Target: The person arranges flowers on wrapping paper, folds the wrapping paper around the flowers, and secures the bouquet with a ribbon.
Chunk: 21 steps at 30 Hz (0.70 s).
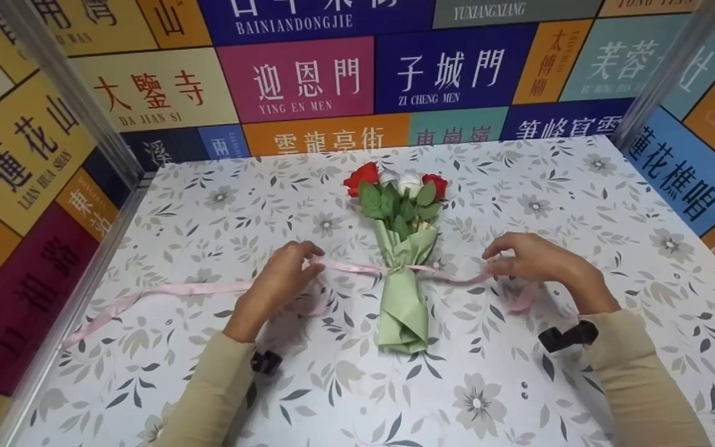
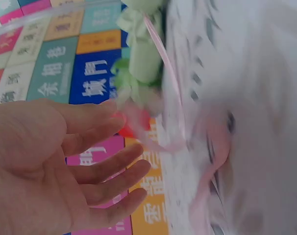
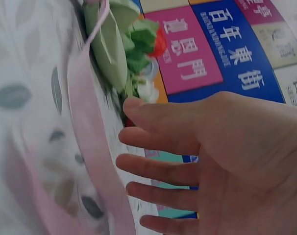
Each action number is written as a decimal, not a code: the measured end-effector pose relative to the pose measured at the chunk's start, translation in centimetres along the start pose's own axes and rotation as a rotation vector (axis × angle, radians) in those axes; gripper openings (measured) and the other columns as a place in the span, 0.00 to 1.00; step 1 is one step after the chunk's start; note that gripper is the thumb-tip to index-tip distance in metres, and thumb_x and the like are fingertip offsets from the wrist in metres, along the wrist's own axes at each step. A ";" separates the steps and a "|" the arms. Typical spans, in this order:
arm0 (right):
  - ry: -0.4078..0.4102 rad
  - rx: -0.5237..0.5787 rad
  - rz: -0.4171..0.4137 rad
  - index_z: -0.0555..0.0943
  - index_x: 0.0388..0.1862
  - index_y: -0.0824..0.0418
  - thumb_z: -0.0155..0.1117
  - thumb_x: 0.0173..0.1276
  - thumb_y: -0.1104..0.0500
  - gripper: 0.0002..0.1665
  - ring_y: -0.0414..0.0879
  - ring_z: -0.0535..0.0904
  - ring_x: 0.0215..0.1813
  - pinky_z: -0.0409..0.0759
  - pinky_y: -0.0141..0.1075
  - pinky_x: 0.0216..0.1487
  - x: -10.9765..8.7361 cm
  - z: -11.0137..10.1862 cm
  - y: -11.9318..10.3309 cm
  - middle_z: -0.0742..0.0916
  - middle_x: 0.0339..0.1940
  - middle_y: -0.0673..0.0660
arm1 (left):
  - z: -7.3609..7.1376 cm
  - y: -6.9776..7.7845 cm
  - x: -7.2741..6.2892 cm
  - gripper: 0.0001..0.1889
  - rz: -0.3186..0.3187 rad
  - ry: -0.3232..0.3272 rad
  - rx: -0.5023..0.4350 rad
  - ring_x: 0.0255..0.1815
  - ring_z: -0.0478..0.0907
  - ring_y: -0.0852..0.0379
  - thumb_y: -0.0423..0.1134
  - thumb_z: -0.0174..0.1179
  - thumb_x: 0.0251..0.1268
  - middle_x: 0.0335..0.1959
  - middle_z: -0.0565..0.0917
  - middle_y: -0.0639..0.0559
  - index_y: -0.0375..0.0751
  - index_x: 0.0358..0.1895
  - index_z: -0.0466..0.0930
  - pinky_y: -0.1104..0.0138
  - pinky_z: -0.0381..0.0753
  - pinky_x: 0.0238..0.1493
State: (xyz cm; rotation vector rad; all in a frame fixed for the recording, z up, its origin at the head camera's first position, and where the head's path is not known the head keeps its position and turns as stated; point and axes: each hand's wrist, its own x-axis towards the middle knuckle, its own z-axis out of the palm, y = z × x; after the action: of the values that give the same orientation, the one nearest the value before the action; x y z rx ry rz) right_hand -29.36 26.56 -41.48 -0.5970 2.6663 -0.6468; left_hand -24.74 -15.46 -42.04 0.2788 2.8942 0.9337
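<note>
A small bouquet (image 1: 404,273) of red and white roses lies on the patterned cloth, wrapped in pale green paper (image 1: 404,310). A pink ribbon (image 1: 357,267) circles its narrow waist and runs out to both sides. My left hand (image 1: 286,270) is over the ribbon's left length, its fingers loosely extended and the thumb and forefinger tips close to the ribbon (image 2: 174,78). On the other side, my right hand (image 1: 528,256) has its fingers spread and relaxed. The right wrist view shows the ribbon (image 3: 87,107) hanging just past those fingertips, with no fingers curled round it.
One long ribbon tail (image 1: 190,288) stretches left across the floral tablecloth (image 1: 475,397); a shorter tail (image 1: 524,299) lies under my right hand. Coloured panels with Chinese lettering (image 1: 298,77) stand behind and at both sides of the table. Dark bands sit at both wrists.
</note>
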 end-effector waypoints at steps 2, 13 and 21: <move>0.017 -0.009 -0.023 0.83 0.55 0.65 0.64 0.71 0.53 0.20 0.65 0.78 0.63 0.75 0.58 0.62 0.2 0.4 -0.7 0.84 0.60 0.67 | 0.3 0.7 0.2 0.15 -0.005 0.010 0.022 0.58 0.79 0.40 0.38 0.61 0.71 0.55 0.82 0.36 0.37 0.57 0.81 0.49 0.76 0.61; -0.130 -0.091 -0.047 0.82 0.57 0.65 0.68 0.67 0.54 0.23 0.61 0.81 0.59 0.79 0.54 0.59 2.0 0.7 -4.5 0.86 0.56 0.64 | 1.8 3.5 2.0 0.14 0.098 -0.032 0.080 0.60 0.78 0.40 0.36 0.63 0.68 0.55 0.83 0.37 0.37 0.54 0.85 0.46 0.75 0.63; -0.271 -0.186 0.029 0.87 0.47 0.60 0.74 0.60 0.53 0.18 0.47 0.81 0.44 0.81 0.41 0.46 4.4 1.3 -6.3 0.89 0.43 0.55 | 3.3 4.3 4.5 0.14 0.139 -0.119 0.024 0.60 0.81 0.42 0.29 0.64 0.65 0.54 0.86 0.39 0.34 0.53 0.85 0.54 0.78 0.63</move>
State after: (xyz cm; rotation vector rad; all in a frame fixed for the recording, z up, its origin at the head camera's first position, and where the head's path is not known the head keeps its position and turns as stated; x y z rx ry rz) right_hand -30.62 18.93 -40.38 -0.6437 2.4889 -0.2871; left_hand -28.06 -9.26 -42.38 0.5241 2.8084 0.8694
